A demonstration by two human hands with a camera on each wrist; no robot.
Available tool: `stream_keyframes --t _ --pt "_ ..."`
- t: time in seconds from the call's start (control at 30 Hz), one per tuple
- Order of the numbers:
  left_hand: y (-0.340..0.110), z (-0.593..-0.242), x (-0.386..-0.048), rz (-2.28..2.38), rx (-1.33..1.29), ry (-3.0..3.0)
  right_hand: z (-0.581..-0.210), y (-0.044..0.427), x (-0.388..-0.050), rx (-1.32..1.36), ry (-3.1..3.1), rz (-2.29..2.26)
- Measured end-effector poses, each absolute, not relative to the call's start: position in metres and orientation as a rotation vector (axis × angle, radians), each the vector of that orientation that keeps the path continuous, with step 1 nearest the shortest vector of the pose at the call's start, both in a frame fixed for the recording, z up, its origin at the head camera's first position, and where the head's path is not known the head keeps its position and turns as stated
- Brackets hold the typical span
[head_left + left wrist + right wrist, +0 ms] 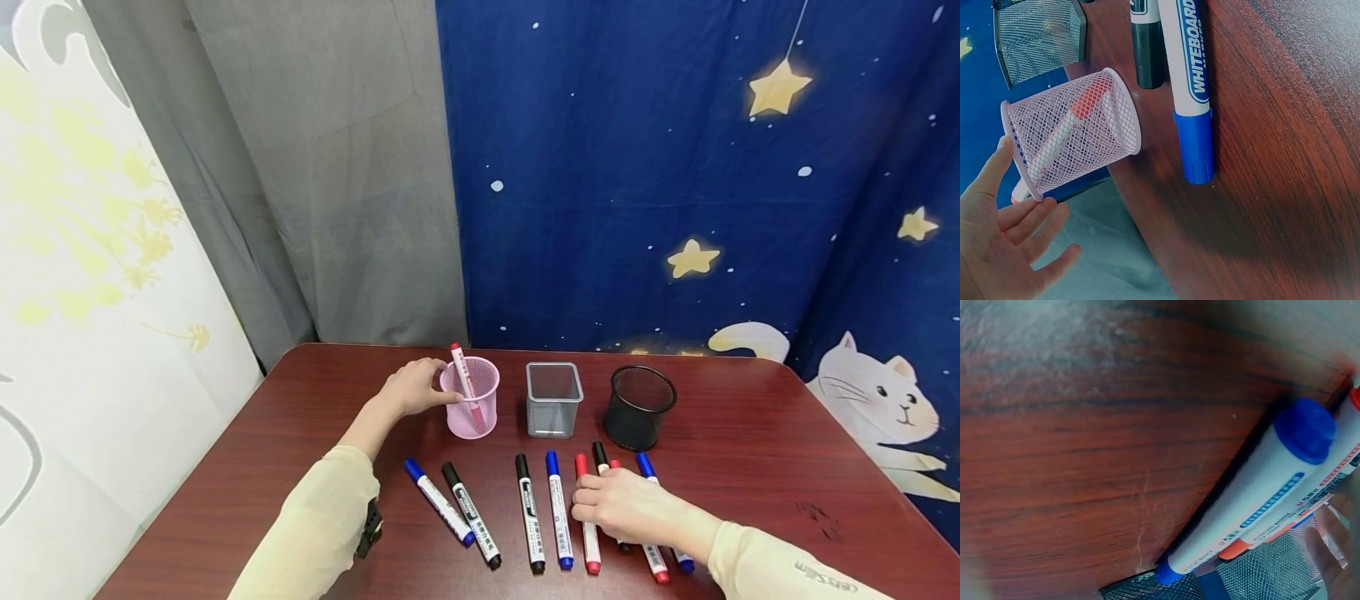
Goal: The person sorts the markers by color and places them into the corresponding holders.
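Right hand (pixel 637 504), pinch unconfirmed, covers a red marker (pixel 591 546) pointing away from the person on the tabletop (pixel 720 417); farther leftward, the left hand (pixel 412 387) grips the pink mesh cup (pixel 461 422) at its rim.

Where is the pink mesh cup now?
In the head view, the pink mesh cup stands on the table, just left of the grey mesh cup, with the left hand at its rim.

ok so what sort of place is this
Probably an indoor corner screened off with cloth, perhaps for filming: a starry blue curtain and a plain grey curtain hang behind a wood-patterned table.
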State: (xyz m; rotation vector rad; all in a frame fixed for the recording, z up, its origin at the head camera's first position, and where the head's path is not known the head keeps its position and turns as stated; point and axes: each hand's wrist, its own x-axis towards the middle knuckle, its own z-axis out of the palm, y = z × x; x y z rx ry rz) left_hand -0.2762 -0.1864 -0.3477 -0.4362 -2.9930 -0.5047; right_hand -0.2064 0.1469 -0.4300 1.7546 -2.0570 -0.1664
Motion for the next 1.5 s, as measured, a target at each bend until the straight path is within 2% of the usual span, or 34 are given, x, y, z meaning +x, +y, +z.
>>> stream_keyframes --t 0.33,0.5,1.1,1.5 --pt "-0.186 -0.348 -0.275 -0.507 -0.447 -2.998 -0.432 0.151 -0.205 1.779 -1.986 -0.068" --pt "-0.187 -0.348 -0.275 -0.511 -0.450 -2.996 -0.424 0.152 -0.206 1.757 -1.974 0.153" --pt "-0.187 -0.349 -0.275 -0.510 -0.467 -2.981 -0.387 0.127 -0.183 1.629 -1.940 0.850" --pt "-0.186 -0.347 -0.276 -0.514 -0.447 -2.988 -0.339 0.099 -0.164 1.476 -1.829 1.214"
